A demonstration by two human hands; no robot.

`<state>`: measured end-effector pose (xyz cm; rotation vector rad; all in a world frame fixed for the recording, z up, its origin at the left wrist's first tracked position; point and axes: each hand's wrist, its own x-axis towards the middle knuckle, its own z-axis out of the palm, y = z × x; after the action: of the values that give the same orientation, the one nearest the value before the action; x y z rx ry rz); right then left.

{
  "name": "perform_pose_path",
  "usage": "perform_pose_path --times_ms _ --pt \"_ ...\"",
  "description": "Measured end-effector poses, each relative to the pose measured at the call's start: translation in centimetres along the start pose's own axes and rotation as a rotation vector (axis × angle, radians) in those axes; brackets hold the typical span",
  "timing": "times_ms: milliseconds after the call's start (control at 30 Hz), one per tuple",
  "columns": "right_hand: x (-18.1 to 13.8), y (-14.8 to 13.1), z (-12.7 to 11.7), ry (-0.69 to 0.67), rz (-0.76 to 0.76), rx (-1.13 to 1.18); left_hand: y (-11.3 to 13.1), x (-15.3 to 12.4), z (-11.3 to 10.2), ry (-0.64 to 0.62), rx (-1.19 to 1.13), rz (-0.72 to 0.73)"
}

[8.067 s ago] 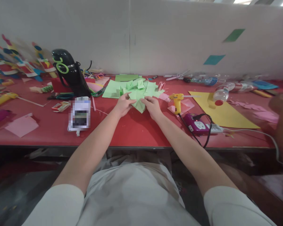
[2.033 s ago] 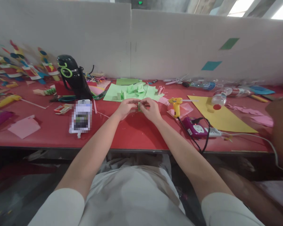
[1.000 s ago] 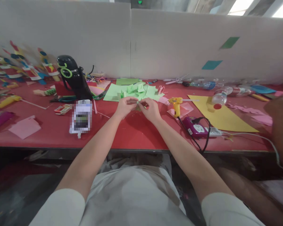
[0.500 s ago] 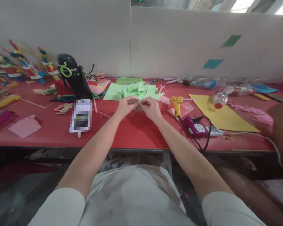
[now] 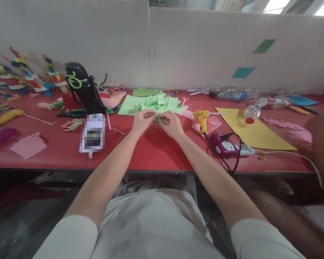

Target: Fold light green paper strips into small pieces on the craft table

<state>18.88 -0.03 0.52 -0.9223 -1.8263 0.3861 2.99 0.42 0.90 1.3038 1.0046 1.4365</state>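
Red tabletop (image 5: 162, 154), pale partition (image 5: 205, 46), green paper (image 5: 156, 118) held

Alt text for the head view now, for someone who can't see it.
Left hand and right hand hold a small piece of green paper over a red table, with folded green papers beyond and a yellow glue gun to the right.

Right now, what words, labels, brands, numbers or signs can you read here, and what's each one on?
None can be read.
Phone: screen pixelated.
Purple power box: white sticker, too small and blurred.
Red-and-white bottle label: blurred.
Small packet beside the phone: any print too small.
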Motion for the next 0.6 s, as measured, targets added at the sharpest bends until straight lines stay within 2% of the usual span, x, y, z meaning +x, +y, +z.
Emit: perform_pose_path --times_ms 67,133,267,333,400,500,600 --pt "0.0 -0.2 -0.1 0.013 -0.023 0.009 0.0 0.3 -0.3 0.058 0.027 0.076" --pt "0.1 -0.1 -0.1 0.081 0.019 0.056 0.1 0.5 -0.6 0.101 0.043 0.139" --pt "0.7 0.8 -0.1 0.232 0.338 0.273 0.4 0.7 -0.6 0.134 -0.021 0.141" --pt "0.8 1.0 -0.1 0.147 0.499 0.449 0.4 0.7 -0.4 0.112 -0.057 0.144" --pt "0.8 0.8 0.0 0.021 0.59 0.603 0.4 0.6 -0.3 0.095 -0.065 0.158" --pt "0.5 -0.1 0.1 -0.043 0.619 0.706 0.4 0.4 -0.2 0.118 -0.023 0.152" --pt "0.2 -0.9 0.1 -0.041 0.609 0.698 0.6 0.3 -0.2 0.124 -0.036 0.059"
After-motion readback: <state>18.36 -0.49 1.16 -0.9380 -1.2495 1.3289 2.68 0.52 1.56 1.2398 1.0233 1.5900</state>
